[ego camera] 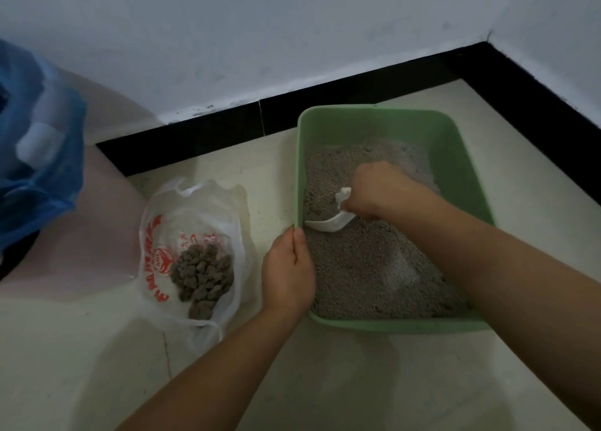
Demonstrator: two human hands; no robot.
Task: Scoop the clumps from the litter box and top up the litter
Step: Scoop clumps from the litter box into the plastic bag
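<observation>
Bare floor (325, 382) lies open in front of the box (374, 325). The left hand (287, 274) grips its left rim, fingers curled over the edge. Just left, apart from the box, a white bag (195, 203) lies open, holding clumps (203, 273). Farther in, the right hand (380, 190) is closed round the scoop (331, 224), whose bowl sits in the litter (374, 268) against the left wall. The baseboard (211, 128) runs close behind.

Dim, flat indoor light with a cool grey cast. A faint, soft shadow lies on the pale floor tiles (374, 346) just in front of the green litter box (390, 125). The blue plastic bag (42, 157) at the left edge is blurred. The wide lens stretches shapes toward the edges. Fine detail looks soft.
</observation>
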